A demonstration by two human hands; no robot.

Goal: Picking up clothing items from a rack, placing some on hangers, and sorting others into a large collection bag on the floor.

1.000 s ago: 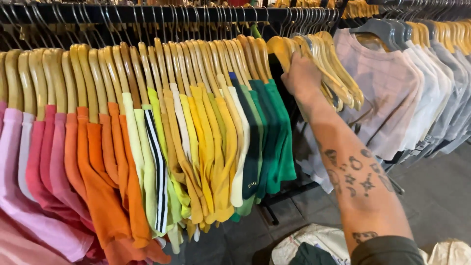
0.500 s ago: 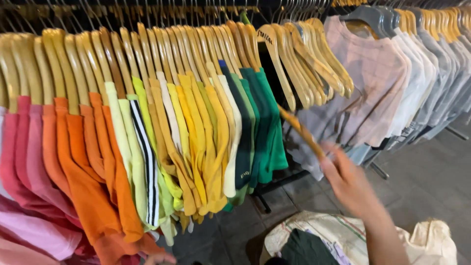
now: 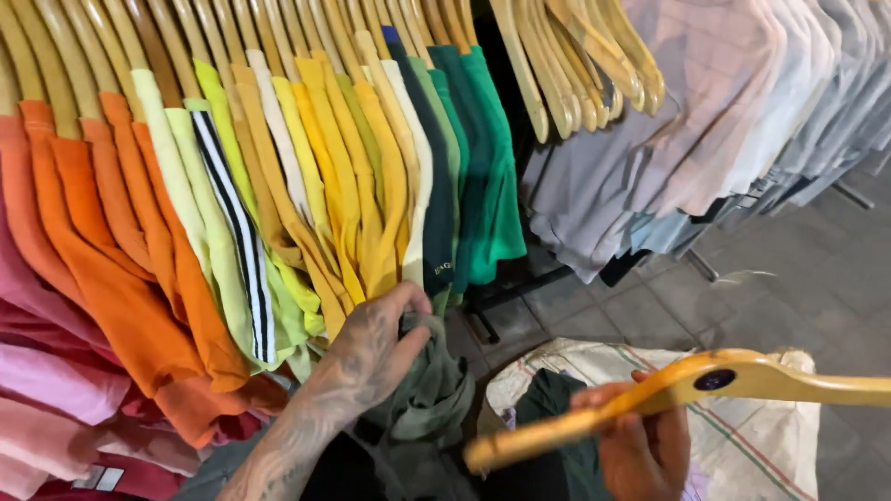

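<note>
Olive-green crumpled cotton garment (image 3: 422,394), lower centre of frame, is pinched in the closed left hand (image 3: 371,353) grip; right hand (image 3: 640,445) grips the empty yellow wooden hanger (image 3: 687,394) — find the neck opening, feed one hanger arm through first.

My left hand (image 3: 376,348), inked with dark tattoos, grips an olive-green shirt (image 3: 429,390). My right hand (image 3: 640,450) holds a honey-yellow wooden hanger (image 3: 687,390) with a dark round spot. On the rack: pink, orange, pale lime, one black-and-white striped shirt (image 3: 237,232), mustard yellow, cream, dark and bright green, then faded lilac and grey. The woven sack (image 3: 742,445) is off-white with thin red and green stripes.
</note>
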